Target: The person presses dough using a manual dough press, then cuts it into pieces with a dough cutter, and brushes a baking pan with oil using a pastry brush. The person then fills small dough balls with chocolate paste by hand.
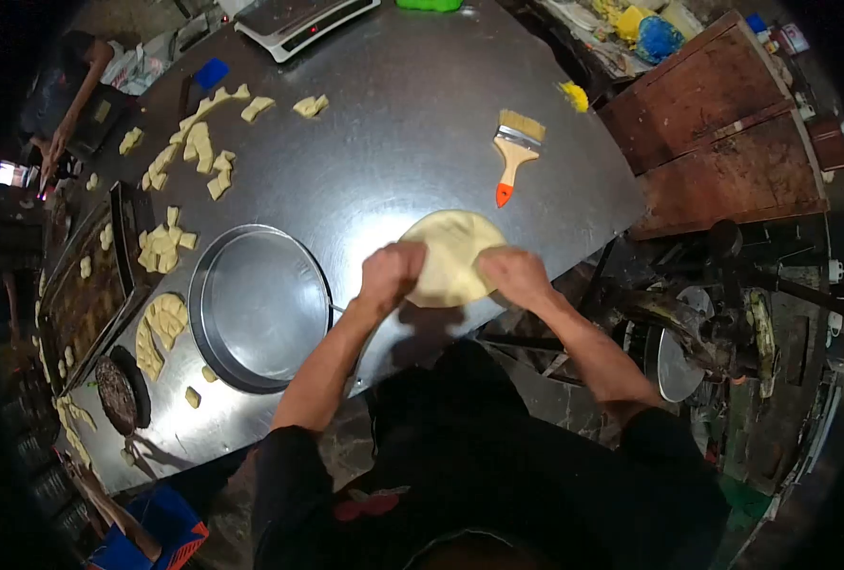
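Note:
A round, flat sheet of pale dough (452, 256) is held at the front edge of the metal table. My left hand (391, 273) is closed on its left side, and my right hand (515, 273) grips the right side. A shadow below the sheet suggests it is lifted off the surface, at least in part. To the left of my hands stands a round metal pan (262, 309) with a bare bottom. A wide brush (516, 152) with a wooden handle and red tip lies beyond the sheet, to the right.
Cut dough pieces (163, 245) are scattered over the table's left side. A dark baking tray (89, 275) holds small pieces. At the back are a scale (303, 27) and a blue scraper (211, 73). Another person's arm (85, 90) shows far left; machinery (698, 332) stands right.

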Action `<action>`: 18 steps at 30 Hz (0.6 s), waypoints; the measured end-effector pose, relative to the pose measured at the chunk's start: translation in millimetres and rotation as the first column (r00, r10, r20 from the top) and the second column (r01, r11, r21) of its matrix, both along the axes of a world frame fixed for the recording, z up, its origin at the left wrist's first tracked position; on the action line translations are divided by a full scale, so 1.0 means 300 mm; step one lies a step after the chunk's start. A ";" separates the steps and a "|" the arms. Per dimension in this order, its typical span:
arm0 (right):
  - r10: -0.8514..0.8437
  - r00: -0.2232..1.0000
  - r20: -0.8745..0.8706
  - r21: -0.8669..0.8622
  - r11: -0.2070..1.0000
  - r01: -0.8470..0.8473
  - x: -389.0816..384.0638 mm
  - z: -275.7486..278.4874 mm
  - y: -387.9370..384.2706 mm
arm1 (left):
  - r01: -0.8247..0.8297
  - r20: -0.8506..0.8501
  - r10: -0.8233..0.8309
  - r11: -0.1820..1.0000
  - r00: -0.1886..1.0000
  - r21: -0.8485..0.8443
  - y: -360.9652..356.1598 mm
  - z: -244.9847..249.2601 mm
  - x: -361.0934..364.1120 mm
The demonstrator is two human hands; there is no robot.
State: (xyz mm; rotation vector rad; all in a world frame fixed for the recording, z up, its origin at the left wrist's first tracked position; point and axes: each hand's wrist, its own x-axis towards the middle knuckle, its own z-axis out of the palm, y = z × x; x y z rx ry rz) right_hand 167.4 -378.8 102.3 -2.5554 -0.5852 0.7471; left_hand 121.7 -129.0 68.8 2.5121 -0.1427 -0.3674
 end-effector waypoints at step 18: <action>0.395 0.894 0.211 0.040 0.910 -0.412 0.143 0.052 -0.070 | 0.327 0.233 -0.335 0.942 0.913 0.073 0.007 0.096 -0.060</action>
